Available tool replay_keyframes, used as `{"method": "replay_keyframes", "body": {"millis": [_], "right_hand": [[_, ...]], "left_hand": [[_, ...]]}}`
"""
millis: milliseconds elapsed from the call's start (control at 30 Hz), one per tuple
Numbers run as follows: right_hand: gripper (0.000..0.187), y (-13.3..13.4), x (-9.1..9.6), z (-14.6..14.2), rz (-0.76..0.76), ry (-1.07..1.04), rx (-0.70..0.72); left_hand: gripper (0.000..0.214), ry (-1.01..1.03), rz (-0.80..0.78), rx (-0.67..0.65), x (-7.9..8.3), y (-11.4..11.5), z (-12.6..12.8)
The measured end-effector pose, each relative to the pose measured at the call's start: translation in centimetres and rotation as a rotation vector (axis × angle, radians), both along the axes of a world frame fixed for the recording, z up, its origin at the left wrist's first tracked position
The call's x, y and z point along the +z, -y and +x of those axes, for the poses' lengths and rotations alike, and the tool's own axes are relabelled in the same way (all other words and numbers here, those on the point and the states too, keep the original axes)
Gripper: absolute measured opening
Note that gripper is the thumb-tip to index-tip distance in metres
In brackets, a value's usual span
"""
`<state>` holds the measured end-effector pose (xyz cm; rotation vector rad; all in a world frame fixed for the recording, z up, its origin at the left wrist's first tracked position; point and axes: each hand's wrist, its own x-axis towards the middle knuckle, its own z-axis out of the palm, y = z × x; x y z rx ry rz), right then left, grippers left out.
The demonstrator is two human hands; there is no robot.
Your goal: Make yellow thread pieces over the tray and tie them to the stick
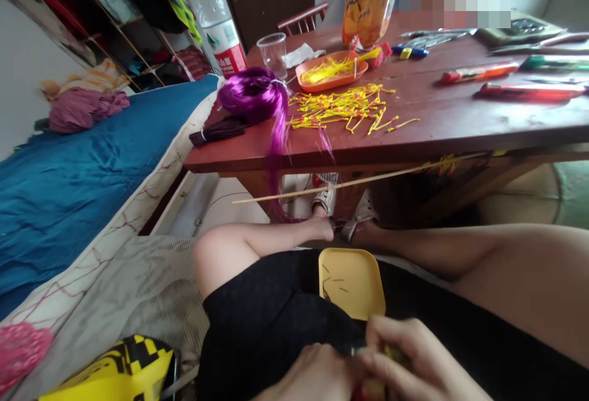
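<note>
Yellow tray (352, 281) rests on the lap, on the far side of both hands and within easy reach; it holds only a few dark slivers. Right hand (416, 358): grip pinching a small yellow-green piece (391, 352) just nearer than the tray. Left hand (313, 373) meets it; grip cannot be told. Beyond the tray, on the bench (460, 119), an orange tray (317, 85) holds yellow strands (329, 68).
</note>
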<state>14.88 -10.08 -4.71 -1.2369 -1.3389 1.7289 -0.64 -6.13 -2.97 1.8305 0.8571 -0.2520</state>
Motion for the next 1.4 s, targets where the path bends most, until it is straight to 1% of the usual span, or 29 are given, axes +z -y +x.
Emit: {"method": "replay_keyframes", "body": {"millis": [33,67,100,167,233,367,467,667,900,1000,1100,1167,1200,1233,1267,1300,1367,1400], "right_hand": [[0.045,0.0,-0.1,-0.2,-0.167,-0.116,-0.062],[0.047,0.1,-0.3,-0.4,-0.283,-0.209,-0.126],[0.049,0.3,-0.7,-0.7,-0.363,-0.281,-0.173],[0.05,0.9,-1.7,-1.4,-0.467,-0.348,-0.244],[0.05,1.6,-2.7,-1.9,-0.522,-0.365,-0.297],[0.049,2.6,-3.8,-2.4,-0.541,-0.388,-0.364],[0.049,2.9,-4.1,-2.6,-0.555,-0.408,-0.399],[0.048,3.1,-4.7,-2.8,-0.579,-0.456,-0.443],[0.05,2.8,-5.9,-2.8,-0.624,-0.495,-0.481],[0.052,2.4,-6.3,-2.7,-0.671,-0.495,-0.497],[0.052,2.1,-6.5,-2.6,-0.69,-0.495,-0.48],[0.051,2.0,-6.3,-2.4,-0.648,-0.491,-0.501],[0.05,1.9,-6.1,-2.2,-0.61,-0.486,-0.525],[0.049,1.9,-5.8,-2.0,-0.562,-0.477,-0.559],[0.047,1.9,-5.5,-1.7,-0.505,-0.463,-0.601],[0.045,1.9,-5.2,-1.5,-0.444,-0.444,-0.649],[0.039,2.3,-4.6,-1.1,-0.318,-0.389,-0.743],[0.035,2.5,-4.5,-1.0,-0.19,-0.316,-0.749]], "left_hand": [[0.024,-0.048,0.051,-0.067,0.2,0.4,0.0],[0.027,-0.109,0.107,-0.134,0.2,0.8,0.0],[0.028,-0.18,0.163,-0.201,0.1,1.3,0.0],[0.029,-0.306,0.239,-0.317,-0.3,2.1,0.1],[0.033,-0.3,0.315,-0.363,-0.8,2.8,0.1],[0.056,-0.144,0.479,-0.34,-1.1,3.3,0.1],[0.06,-0.118,0.518,-0.346,-1.2,3.5,0.0],[0.049,-0.108,0.535,-0.338,-1.2,3.9,0.0],[0.049,-0.139,0.52,-0.39,-0.9,4.0,1.0],[0.043,-0.092,0.507,-0.425,-0.9,4.4,1.5],[0.036,-0.058,0.494,-0.399,-1.0,4.6,1.5],[0.037,-0.072,0.413,-0.323,-1.0,4.5,1.3],[0.04,-0.069,0.342,-0.243,-1.0,4.4,1.1],[0.043,-0.041,0.243,-0.13,-1.0,4.2,0.9],[0.046,0.024,0.125,0.017,-1.1,4.0,0.8],[0.05,0.12,-0.023,0.194,-1.3,3.8,0.8],[0.055,0.324,-0.401,0.591,-1.9,3.3,1.0],[0.055,0.387,-0.599,0.768,-2.2,3.1,1.3]]}}
